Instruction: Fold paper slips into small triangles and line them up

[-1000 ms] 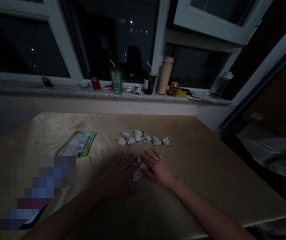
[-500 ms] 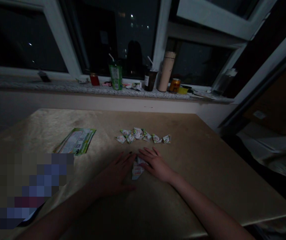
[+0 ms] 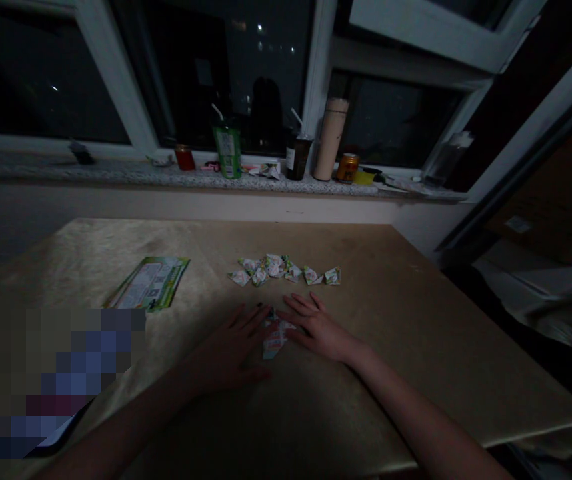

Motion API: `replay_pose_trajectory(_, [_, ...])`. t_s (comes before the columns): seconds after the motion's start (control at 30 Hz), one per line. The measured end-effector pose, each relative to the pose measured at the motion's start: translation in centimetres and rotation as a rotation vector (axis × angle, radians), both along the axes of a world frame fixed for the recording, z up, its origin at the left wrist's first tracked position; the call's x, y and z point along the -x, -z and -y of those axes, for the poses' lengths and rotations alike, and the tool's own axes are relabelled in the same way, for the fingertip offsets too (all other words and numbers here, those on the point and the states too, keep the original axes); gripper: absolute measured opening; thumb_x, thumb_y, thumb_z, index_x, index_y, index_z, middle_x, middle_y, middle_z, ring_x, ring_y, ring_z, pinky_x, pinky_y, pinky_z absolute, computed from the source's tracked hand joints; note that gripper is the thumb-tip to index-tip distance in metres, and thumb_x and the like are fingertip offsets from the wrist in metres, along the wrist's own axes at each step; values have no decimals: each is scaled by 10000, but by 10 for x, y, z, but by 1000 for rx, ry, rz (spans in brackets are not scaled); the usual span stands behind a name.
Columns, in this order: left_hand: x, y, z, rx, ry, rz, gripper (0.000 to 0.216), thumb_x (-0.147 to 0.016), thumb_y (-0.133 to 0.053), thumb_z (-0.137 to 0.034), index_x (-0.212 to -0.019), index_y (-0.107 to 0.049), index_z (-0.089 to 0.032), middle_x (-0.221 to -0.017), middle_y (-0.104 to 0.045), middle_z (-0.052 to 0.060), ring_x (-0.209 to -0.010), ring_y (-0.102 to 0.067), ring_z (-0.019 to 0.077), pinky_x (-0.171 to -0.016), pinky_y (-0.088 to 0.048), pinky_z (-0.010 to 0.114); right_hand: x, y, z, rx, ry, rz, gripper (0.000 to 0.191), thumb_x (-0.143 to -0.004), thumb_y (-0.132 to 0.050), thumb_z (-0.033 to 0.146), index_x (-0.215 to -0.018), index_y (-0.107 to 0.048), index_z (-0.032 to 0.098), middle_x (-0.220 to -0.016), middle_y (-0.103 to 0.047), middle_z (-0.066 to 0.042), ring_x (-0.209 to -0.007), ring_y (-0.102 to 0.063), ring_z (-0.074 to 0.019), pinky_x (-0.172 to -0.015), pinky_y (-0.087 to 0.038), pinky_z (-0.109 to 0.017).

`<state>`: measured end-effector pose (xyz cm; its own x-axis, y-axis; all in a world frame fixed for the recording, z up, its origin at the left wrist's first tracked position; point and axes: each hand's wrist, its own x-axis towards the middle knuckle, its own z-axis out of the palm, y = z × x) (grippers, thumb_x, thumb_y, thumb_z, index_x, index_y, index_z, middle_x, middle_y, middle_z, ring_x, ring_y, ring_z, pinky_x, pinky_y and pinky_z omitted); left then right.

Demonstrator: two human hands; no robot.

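Observation:
A small folded piece of printed paper or wrapper (image 3: 273,345) lies on the cloth-covered table (image 3: 361,400) between my hands. My left hand (image 3: 231,350) rests flat at its left side, fingers spread, fingertips at its upper edge. From the right, my right hand (image 3: 322,331) lies flat with fingers stretched out, its fingers touching the paper's right edge. Part of the upper end is hidden under the fingers. Beyond my hands, several crumpled-looking folded pieces (image 3: 275,266) of similar white and green print form a loose row.
Flat green printed packets (image 3: 153,283) lie at the left. Nearer, a blurred-out device (image 3: 83,373) rests on the table. The windowsill holds a green cup with a straw (image 3: 228,152), a dark cup (image 3: 297,157), a tall pink bottle (image 3: 331,140) and an orange can (image 3: 347,168).
My right hand has slid slightly right, and more of the folded paper shows between my hands. My left hand has barely moved. The view has shifted a little.

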<state>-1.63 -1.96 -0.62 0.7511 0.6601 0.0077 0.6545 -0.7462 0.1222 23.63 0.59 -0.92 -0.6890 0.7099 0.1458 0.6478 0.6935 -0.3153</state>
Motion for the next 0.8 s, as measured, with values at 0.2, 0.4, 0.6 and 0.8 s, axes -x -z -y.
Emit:
replay_pose_trajectory(0.2, [-1,-1,0,1,-14,-12,777,-850,-408,-704,-1470,-260,-259,-1547,-148,110,-1405,-147,311,-1118,-109,502,-17,-9,16,-134,-54,54,408,-933,-464,438,-1295,-538,264,-1433,-434,-69,-1359,-323,-241,-1138,-130,-529])
replay_pose_trajectory(0.4, [-1,0,1,-1,-16,17,767,-861,-409,-689,-1479,-228,-271,-1553,-130,91,-1403,-158,308,-1125,-92,493,-25,-5,23,-170,-56,12,388,-937,-471,413,-1283,-550,257,-1404,-473,-57,-1341,-356,-231,-1139,-172,-515])
replay_pose_trajectory(0.6, [-1,0,2,3,-19,17,776,-853,-421,-694,-1479,-223,-281,-1553,-140,88,-1404,-161,302,-1125,-92,486,-29,-3,25,-137,-36,-32,369,-944,-463,382,-1274,-549,243,-1390,-492,-50,-1337,-364,-221,-1143,-171,-502])
replay_pose_trajectory(0.8, [-1,-1,1,9,-14,12,764,-857,-415,-690,-1477,-226,-285,-1554,-130,90,-1407,-141,304,-1121,-86,495,-21,-6,25,-82,-5,-35,483,-946,-447,386,-1402,-387,239,-1434,-434,-58,-1357,-327,-218,-1141,-172,-499])
